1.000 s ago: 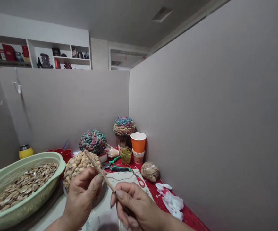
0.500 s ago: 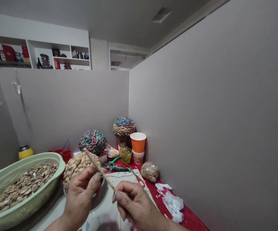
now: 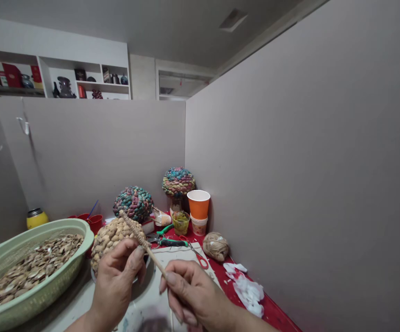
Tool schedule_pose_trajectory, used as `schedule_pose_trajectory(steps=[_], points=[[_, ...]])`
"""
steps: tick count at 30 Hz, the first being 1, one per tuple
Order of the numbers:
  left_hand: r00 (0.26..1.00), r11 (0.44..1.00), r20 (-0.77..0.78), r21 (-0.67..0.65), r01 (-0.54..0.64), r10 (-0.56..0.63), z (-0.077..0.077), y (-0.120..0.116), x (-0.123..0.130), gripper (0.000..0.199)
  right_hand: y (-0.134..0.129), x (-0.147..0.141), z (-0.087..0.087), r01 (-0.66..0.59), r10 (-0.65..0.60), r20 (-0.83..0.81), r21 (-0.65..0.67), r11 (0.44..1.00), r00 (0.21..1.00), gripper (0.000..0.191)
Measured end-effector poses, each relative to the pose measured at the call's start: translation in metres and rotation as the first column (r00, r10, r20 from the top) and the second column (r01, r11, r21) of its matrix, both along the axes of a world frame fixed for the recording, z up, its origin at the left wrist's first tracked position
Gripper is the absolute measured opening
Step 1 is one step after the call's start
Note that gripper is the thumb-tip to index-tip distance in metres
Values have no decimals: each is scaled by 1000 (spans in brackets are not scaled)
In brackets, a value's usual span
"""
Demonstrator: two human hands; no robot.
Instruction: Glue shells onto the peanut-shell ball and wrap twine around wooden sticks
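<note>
A thin stick, its upper part wound with beige twine, slants up to the left between my hands. My left hand pinches it around the middle, just below the windings. Its lower end is between the thumb and fingers of my right hand. A pale strand hangs below the right hand, and I cannot tell whether it joins the windings. Behind my left hand stands a dome covered in peanut-like shells. A ball of twine lies to the right, beyond my right hand.
At left, a green basket holds many flat shells. Green-handled pliers and red-handled scissors lie ahead. Orange cup, colourful domes and a yellow jar stand behind. White crumpled material lies right, near the partition.
The fingers of my right hand have shifted on the lower end of the stick and spread a little. My left hand and the stick have barely moved.
</note>
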State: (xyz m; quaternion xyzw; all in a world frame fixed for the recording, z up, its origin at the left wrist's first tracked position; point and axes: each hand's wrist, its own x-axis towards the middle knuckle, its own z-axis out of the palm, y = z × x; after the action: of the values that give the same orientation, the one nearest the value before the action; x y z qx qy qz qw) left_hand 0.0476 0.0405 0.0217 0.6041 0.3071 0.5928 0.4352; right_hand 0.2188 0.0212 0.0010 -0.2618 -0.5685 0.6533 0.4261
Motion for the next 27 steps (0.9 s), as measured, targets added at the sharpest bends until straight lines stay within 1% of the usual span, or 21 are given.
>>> schedule_pose_trajectory(steps=[2, 5, 7, 9, 12, 17, 19, 24, 25, 27], points=[[999, 1000, 34, -20, -3, 3, 0, 2, 0, 28, -1, -2, 2, 118, -120, 35, 39, 992, 992, 48], [999, 1000, 48, -30, -1, 3, 0, 4, 0, 26, -2, -3, 4, 307, -320, 55, 162, 938, 946, 44], [999, 999, 44, -34, 3, -1, -1, 5, -2, 25, -3, -3, 3, 345, -365, 63, 217, 913, 929, 44], [999, 999, 48, -34, 12, -11, -3, 5, -3, 24, -3, -3, 2, 325, -350, 86, 221, 920, 933, 44], [998, 999, 58, -35, 23, -21, -3, 5, -3, 25, -4, -2, 1, 289, -313, 107, 191, 938, 944, 45], [999, 1000, 31, -17, 16, -15, -4, 5, -2, 24, -3, -1, -2, 235, -249, 86, 147, 961, 965, 45], [1000, 1000, 20, -7, 15, -15, -4, 5, -3, 25, -3, -2, -1, 192, -201, 67, 118, 974, 977, 47], [999, 1000, 35, -11, 26, -26, -3, 3, -3, 27, -2, -2, 1, 36, -38, 42, 33, 999, 998, 52], [999, 1000, 40, -16, 21, -20, -2, 3, -3, 27, -2, -2, 1, 40, -42, 48, 38, 998, 998, 51], [999, 1000, 48, -28, -1, 2, -2, 3, -2, 27, -2, -2, 1, 121, -127, 73, 90, 989, 989, 49]])
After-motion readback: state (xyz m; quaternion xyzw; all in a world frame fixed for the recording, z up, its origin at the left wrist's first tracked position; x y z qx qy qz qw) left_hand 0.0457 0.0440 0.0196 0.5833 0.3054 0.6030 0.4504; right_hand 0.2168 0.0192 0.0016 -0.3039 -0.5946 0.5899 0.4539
